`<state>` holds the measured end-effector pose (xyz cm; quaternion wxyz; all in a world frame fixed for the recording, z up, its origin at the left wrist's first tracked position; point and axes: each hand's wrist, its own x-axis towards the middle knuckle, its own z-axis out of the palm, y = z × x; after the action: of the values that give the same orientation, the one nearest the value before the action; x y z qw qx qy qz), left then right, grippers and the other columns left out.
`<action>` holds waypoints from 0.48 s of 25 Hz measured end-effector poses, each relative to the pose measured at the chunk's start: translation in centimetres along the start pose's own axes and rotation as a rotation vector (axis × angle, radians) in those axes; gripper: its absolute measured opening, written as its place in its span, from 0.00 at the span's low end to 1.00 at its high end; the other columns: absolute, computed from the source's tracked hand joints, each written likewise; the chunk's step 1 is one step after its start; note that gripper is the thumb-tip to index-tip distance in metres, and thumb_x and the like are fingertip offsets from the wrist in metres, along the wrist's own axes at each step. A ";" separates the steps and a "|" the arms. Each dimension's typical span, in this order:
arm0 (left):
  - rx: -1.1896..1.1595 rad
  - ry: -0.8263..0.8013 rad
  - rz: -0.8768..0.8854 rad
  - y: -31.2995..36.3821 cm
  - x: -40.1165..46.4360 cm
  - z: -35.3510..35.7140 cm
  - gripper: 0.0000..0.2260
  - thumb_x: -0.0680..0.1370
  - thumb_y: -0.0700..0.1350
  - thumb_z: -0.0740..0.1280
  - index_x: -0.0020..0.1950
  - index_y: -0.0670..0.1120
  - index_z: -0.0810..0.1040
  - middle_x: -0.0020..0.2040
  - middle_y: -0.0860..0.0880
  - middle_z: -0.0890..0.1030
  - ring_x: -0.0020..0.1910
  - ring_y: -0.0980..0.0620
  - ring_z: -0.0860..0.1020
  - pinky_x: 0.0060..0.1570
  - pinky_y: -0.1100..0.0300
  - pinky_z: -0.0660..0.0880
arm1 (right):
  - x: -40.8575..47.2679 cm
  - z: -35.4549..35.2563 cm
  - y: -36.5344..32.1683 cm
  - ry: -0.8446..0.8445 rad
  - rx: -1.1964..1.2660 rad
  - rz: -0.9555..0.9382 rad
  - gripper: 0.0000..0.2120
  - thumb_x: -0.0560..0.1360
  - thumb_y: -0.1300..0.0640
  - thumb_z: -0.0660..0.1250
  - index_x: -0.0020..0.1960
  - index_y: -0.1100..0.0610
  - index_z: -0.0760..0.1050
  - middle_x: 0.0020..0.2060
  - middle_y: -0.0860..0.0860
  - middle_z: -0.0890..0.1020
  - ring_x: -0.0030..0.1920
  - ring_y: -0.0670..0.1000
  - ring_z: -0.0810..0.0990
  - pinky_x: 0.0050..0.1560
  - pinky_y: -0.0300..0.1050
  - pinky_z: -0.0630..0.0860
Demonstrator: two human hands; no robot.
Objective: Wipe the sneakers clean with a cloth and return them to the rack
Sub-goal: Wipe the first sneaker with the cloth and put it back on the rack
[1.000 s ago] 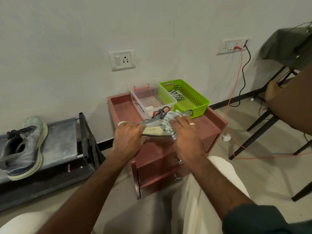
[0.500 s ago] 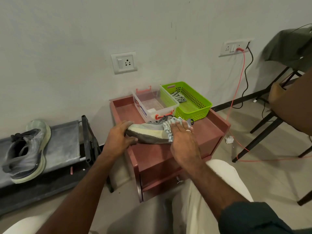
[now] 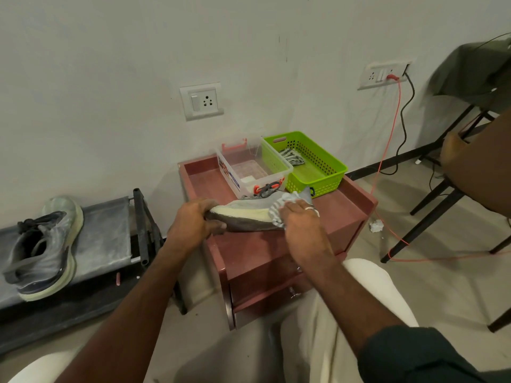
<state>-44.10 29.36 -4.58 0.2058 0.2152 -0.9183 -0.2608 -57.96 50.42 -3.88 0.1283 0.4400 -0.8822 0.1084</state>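
Observation:
A grey sneaker (image 3: 243, 214) with a cream sole lies on its side on the red-brown cabinet (image 3: 343, 217), sole toward me. My left hand (image 3: 193, 219) grips its toe end. My right hand (image 3: 300, 219) presses a striped grey-white cloth (image 3: 278, 211) against the heel end of the sole. The second grey sneaker (image 3: 41, 250) rests on the grey fabric shelf of the rack (image 3: 107, 230) at the left, toe pointing toward the wall.
A clear plastic box (image 3: 249, 167) and a green basket (image 3: 315, 167) holding another cloth stand at the cabinet's back. Chairs (image 3: 442, 194) stand right, with a red cable (image 3: 387, 150) trailing over the floor. A crumpled paper (image 3: 376, 225) lies by the cabinet.
The sneaker was turned so its sole faces me. My left hand shifted to the toe end, and my right hand with the cloth slid toward the heel.

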 end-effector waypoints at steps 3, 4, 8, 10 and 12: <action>-0.018 -0.028 -0.034 0.6 0.3 -0.1 0.15 0.69 0.44 0.80 0.54 0.48 0.83 0.47 0.52 0.81 0.41 0.56 0.79 0.37 0.70 0.75 | 0.0 -1.4 4.6 -0.039 0.080 0.414 0.11 0.81 0.57 0.61 0.56 0.59 0.81 0.52 0.59 0.83 0.55 0.61 0.81 0.53 0.49 0.75; -0.022 -0.028 -0.031 0.7 0.1 -0.1 0.15 0.69 0.43 0.80 0.53 0.48 0.83 0.47 0.52 0.81 0.42 0.56 0.79 0.39 0.66 0.77 | -0.2 -1.7 5.2 -0.036 0.146 0.538 0.12 0.81 0.55 0.62 0.56 0.60 0.80 0.52 0.60 0.82 0.55 0.61 0.81 0.51 0.50 0.75; -0.066 0.015 -0.026 0.4 0.0 0.1 0.18 0.68 0.43 0.81 0.56 0.48 0.83 0.49 0.51 0.81 0.46 0.54 0.78 0.48 0.57 0.79 | -1.1 -0.6 -0.3 -0.053 0.086 0.360 0.24 0.79 0.63 0.56 0.75 0.63 0.64 0.72 0.62 0.69 0.74 0.62 0.66 0.71 0.56 0.65; -0.080 0.016 -0.030 0.3 0.2 0.4 0.19 0.68 0.43 0.81 0.57 0.48 0.83 0.50 0.51 0.82 0.47 0.54 0.79 0.48 0.57 0.79 | -1.3 -0.3 -4.0 -0.110 0.115 0.197 0.29 0.79 0.65 0.54 0.79 0.61 0.55 0.78 0.59 0.61 0.79 0.59 0.57 0.77 0.55 0.57; -0.110 0.022 -0.026 0.0 0.3 0.6 0.20 0.67 0.43 0.81 0.58 0.48 0.83 0.50 0.52 0.82 0.47 0.53 0.79 0.48 0.53 0.80 | -1.2 0.2 -5.3 -0.155 0.168 0.136 0.30 0.79 0.67 0.54 0.80 0.59 0.52 0.79 0.57 0.58 0.80 0.58 0.55 0.76 0.53 0.57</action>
<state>-44.61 29.43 -4.96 0.2241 0.2185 -0.8974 -0.3111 -53.02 48.13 -4.01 0.0147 0.3954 -0.9050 0.1561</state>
